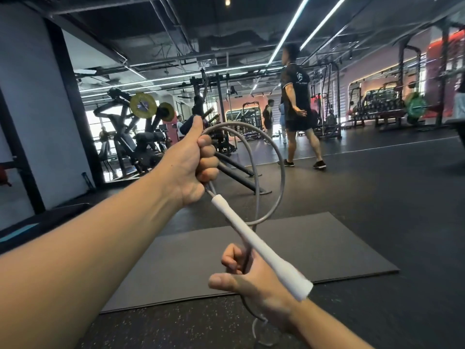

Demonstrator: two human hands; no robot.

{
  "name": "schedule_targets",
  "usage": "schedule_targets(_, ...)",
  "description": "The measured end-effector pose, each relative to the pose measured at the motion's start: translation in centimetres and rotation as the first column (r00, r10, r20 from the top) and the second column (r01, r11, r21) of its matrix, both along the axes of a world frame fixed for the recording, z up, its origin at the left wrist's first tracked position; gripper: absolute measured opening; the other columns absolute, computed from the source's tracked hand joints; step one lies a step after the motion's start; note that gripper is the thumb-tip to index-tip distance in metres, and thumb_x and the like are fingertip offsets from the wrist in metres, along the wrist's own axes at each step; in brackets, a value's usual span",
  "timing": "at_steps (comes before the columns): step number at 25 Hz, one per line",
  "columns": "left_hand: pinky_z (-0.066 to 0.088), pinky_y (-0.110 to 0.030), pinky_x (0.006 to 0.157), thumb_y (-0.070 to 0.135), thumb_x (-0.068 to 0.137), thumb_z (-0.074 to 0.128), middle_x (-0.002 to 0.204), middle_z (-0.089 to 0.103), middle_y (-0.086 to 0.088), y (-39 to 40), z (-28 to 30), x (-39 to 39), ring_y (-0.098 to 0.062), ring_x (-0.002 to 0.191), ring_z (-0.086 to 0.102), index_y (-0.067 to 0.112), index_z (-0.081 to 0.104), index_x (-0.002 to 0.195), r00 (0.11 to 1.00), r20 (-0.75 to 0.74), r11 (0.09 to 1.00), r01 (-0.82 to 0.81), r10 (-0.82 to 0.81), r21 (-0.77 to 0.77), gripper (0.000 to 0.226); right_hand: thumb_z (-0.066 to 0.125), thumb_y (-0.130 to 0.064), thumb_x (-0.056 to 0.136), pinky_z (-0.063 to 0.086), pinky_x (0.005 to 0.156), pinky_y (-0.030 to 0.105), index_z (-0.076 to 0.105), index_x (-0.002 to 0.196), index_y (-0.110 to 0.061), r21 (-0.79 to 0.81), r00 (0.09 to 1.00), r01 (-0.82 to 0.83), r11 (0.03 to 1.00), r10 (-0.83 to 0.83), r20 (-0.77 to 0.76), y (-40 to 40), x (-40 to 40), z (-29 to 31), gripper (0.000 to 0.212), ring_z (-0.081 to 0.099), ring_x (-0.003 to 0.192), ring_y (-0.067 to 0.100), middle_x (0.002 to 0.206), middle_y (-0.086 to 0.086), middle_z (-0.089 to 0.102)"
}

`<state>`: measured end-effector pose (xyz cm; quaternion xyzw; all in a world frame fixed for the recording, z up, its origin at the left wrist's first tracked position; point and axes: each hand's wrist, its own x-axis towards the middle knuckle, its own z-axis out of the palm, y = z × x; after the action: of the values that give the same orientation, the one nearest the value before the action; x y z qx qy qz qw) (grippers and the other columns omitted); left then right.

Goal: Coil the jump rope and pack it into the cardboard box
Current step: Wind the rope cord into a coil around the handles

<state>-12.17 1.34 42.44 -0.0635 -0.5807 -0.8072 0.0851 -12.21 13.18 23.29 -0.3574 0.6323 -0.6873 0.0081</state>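
So right now my left hand (193,159) is up at arm's length, fist closed tight around the gathered loops of the jump rope (278,157), thumb sticking up. Two grey loops arc out to the right of that fist and curve back down. One white handle (261,245) hangs out the bottom of my fist and slants down toward my right hand (254,275), lying across the back of my wrist.

My right hand is lower and closer to me, fingers curled loosely around a single strand of the cord, thumb out to the side. Not a hard grip, more a guide so the cord can slide through. The rest of the rope trails down past my wrist to the gym floor (377,197), where a bit of it lies just beside me. Can't see the second handle, and the cardboard box isn't in view at all.

Handling-wise, I reckon this cord is a springy rubbery type: it holds round hoops on its own instead of flopping, so it'll probably want to uncoil the second I relax. Looks light. The handle is the stiff bit and looks smooth, so it could swing about. Best place to hold, I think, is right where the loops cross, pinching all strands together.

There's a dark mat (314,248) under my hands.
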Motion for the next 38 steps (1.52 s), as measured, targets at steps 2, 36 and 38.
schedule_targets(2,0.016,-0.017,0.028,0.059,0.097,0.045,0.045,0.026,0.01,0.1,-0.5,-0.2,-0.005,0.034,0.018,0.024,0.04,0.054,0.999,0.002,0.997,-0.049,0.049,0.062,0.056,0.09,-0.038,0.069,0.033,0.066,0.032,0.059,0.118,-0.038,-0.141,0.999,0.035,0.989,-0.031,0.03,-0.8,0.1,0.3,0.058,0.031,0.07,0.022,0.078,0.015,0.034)
schedule_targets(36,0.024,-0.039,0.121,0.036,0.082,0.067,0.15,0.051,0.002,-0.6,-0.7,4.3,-0.021,0.142,0.042,0.03,0.033,0.151,0.818,-0.417,-0.593,-0.575,-0.396,-0.564,0.077,0.053,-0.043,0.101,0.04,0.06,0.025,0.062,0.087,-0.008,0.613,0.962,0.121,0.78,0.059,-0.266,3.9,-0.7,13.7,0.039,0.048,0.06,0.01,0.065,-0.002,0.058)
schedule_targets(38,0.046,-0.013,0.082,0.036,0.083,0.075,0.104,0.067,0.015,-0.2,0.5,3.0,-0.01,0.098,0.062,0.038,0.054,0.115,0.962,-0.1,-0.483,-0.215,-0.253,-0.849,0.038,0.057,-0.042,0.1,0.04,0.06,0.028,0.065,0.091,-0.009,0.669,0.957,0.139,0.73,0.076,-0.281,4.6,-0.9,14.6,0.035,0.048,0.063,0.009,0.07,-0.003,0.059)
